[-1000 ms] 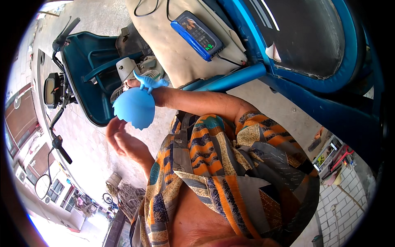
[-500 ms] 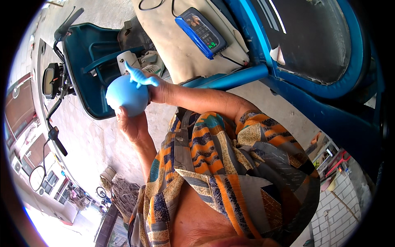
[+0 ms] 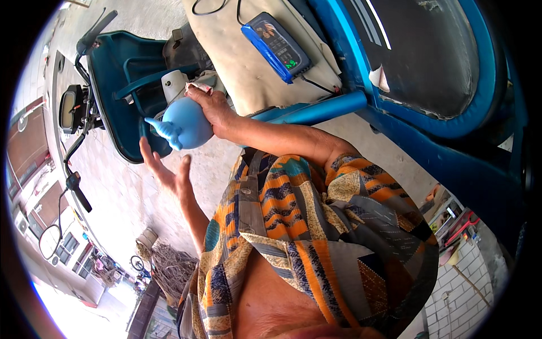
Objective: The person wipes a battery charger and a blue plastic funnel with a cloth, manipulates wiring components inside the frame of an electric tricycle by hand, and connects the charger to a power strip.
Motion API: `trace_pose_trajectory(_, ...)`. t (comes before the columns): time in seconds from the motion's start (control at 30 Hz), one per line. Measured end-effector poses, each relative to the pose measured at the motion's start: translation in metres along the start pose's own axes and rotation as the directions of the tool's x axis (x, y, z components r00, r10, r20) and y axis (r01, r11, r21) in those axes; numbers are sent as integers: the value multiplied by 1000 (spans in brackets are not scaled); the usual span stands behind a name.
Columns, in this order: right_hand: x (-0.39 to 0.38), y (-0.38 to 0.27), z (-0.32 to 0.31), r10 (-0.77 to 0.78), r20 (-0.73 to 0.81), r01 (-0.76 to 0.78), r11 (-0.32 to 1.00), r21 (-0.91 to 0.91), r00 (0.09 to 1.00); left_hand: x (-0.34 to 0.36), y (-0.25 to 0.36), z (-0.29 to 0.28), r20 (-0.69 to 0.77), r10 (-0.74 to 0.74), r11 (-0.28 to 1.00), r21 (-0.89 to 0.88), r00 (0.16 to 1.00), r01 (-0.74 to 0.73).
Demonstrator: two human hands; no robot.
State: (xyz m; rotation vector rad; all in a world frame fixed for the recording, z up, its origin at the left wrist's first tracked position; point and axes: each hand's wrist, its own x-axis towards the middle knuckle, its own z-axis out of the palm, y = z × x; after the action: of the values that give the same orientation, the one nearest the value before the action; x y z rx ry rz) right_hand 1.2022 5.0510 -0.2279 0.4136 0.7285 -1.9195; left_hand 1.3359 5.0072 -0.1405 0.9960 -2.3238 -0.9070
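My right hand (image 3: pixel 217 116) grips a light blue, rounded ball-like object (image 3: pixel 195 121) from its right side. A small dinosaur figure (image 3: pixel 167 133) of the same blue sticks out from the object's left side. Between the fingers of that hand, beside the ball, shows a crumpled white and red scrap (image 3: pixel 199 88), perhaps cloth or wrapping. My left hand (image 3: pixel 169 172) is just below and left of the ball, apart from it, with fingers and thumb spread and nothing in them.
A blue three-wheeled vehicle surrounds me: its front basin (image 3: pixel 107 85), handlebar grip (image 3: pixel 82 200), mirror (image 3: pixel 51 243) and blue bar (image 3: pixel 316 107). On the tan seat cover (image 3: pixel 220 51) lies a charger box (image 3: pixel 276 48) with lit green digits and cables. Brushwood (image 3: pixel 169 265) lies farther off.
My left hand has let go of the ball and moved down and left, opening. The ball has turned in my right hand, so the dinosaur swings from the upper right to the left.
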Motion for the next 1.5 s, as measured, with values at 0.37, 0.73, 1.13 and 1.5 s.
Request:
trace_pose_trajectory(0.37,-22,-13,-2,-212,288,317,864,-391,934,24,16,57,-101,-338,779,-588,936,218)
trace_pose_trajectory(0.73,-48,-20,-17,-408,653,770,363,-525,638,57,-6,59,254,-553,189,-889,793,417)
trace_pose_trajectory(1.13,-52,-26,-39,-189,451,476,541,-693,872,34,-36,37,463,-373,23,-862,804,507)
trace_pose_trajectory(1.5,-81,-54,-23,163,712,428,701,-571,683,31,-36,48,502,-535,-88,-833,679,546)
